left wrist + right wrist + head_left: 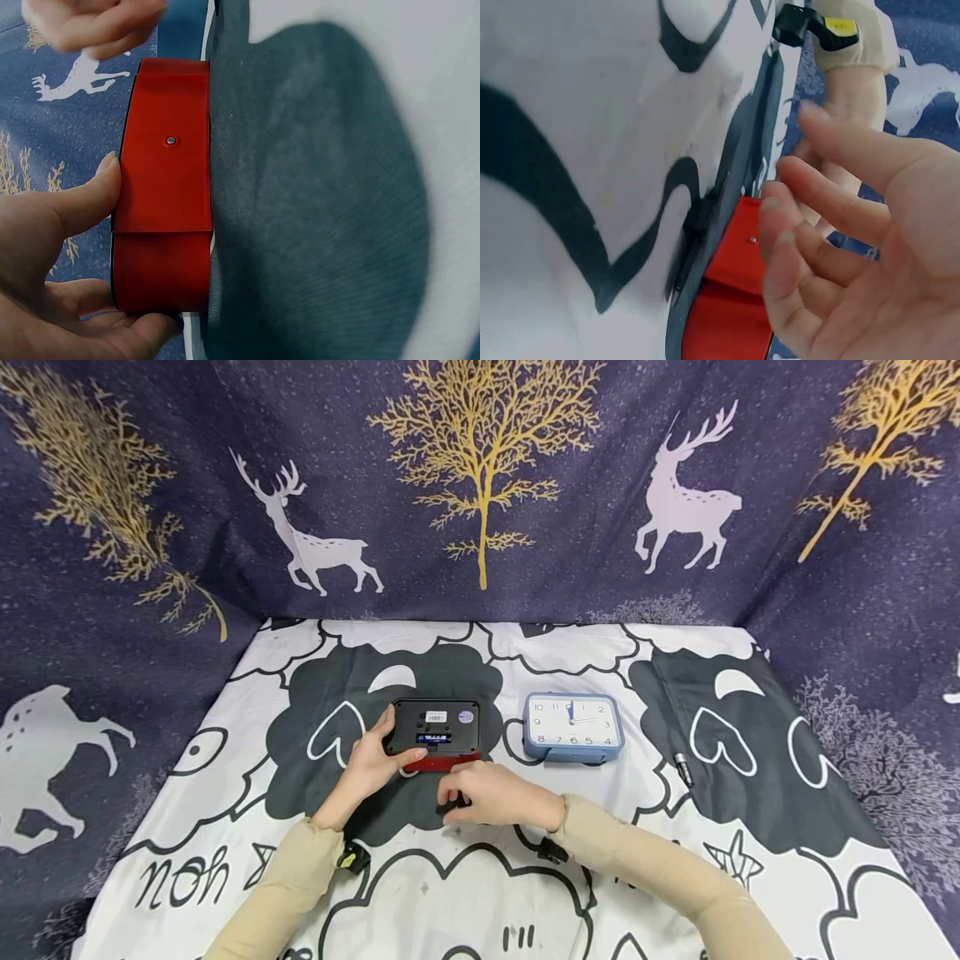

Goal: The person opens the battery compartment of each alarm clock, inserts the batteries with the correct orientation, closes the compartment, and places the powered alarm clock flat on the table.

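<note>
A red clock point(444, 763) lies face down, its black back point(408, 720) turned up. In that back a battery compartment stands uncovered, with a blue battery point(433, 738) inside. My left hand point(371, 758) grips the clock's left end, thumb on the back's near edge and fingers round the side. In front of the clock hovers my right hand point(491, 793), its fingers loosely bent and holding nothing. A small dark piece point(697, 217) lies on the cloth beside the red case in the right wrist view.
To the right stands a blue clock point(573, 727) with its white dial showing. Farther right a small black-and-silver cylinder point(683, 770) lies on the patterned cloth point(450, 910). A dark curtain point(480, 602) with deer and trees hangs behind the table.
</note>
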Demonstrator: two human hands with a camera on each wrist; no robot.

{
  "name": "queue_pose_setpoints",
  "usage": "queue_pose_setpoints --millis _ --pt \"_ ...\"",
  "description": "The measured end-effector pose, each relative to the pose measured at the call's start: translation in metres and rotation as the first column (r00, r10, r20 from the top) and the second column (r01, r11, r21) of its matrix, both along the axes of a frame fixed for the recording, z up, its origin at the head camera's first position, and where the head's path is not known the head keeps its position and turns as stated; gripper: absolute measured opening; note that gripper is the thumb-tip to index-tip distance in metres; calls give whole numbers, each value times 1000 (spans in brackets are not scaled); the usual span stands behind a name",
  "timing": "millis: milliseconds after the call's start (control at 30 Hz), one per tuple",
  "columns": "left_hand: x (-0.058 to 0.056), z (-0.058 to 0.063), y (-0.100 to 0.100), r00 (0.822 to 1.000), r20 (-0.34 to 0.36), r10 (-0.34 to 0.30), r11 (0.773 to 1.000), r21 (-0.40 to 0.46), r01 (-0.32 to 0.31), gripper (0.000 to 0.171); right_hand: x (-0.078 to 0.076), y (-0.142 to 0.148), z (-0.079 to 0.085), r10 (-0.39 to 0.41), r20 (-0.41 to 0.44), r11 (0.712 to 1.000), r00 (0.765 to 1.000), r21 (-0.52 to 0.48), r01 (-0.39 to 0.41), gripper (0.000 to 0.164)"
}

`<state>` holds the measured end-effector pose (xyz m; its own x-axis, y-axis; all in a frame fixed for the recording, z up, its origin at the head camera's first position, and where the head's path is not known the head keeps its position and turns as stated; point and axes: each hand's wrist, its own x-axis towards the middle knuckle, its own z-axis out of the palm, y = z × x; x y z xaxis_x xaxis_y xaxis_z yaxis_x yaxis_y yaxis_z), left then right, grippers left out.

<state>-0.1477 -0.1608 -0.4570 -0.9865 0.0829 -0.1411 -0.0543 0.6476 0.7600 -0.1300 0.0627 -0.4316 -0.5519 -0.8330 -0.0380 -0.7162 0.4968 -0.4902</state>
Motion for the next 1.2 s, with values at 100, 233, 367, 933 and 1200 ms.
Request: queue_pose_setpoints --millis 100,233,367,933,1200 --pt "0 0 0 1000 5 3 1000 3 -3 98 5 0 0 13 1 995 1000 98 -13 30" --pt "0 -1 0 1000 5 6 1000 4 -6 98 9 -2 -1 20 -3 985 1000 169 -19 35" --pt "0 -2 -1 1000 5 5 1000 7 -6 98 12 -3 -3 30 3 975 1000 219 -29 35" --pt "1 0 -1 1000 -10 1 1000 5 -1 97 16 3 -11 -122 -210 983 970 107 147 16" --pt "0 -1 -1 1000 -4 3 1000 9 -3 96 20 1 -11 -220 -238 953 946 156 261 17"
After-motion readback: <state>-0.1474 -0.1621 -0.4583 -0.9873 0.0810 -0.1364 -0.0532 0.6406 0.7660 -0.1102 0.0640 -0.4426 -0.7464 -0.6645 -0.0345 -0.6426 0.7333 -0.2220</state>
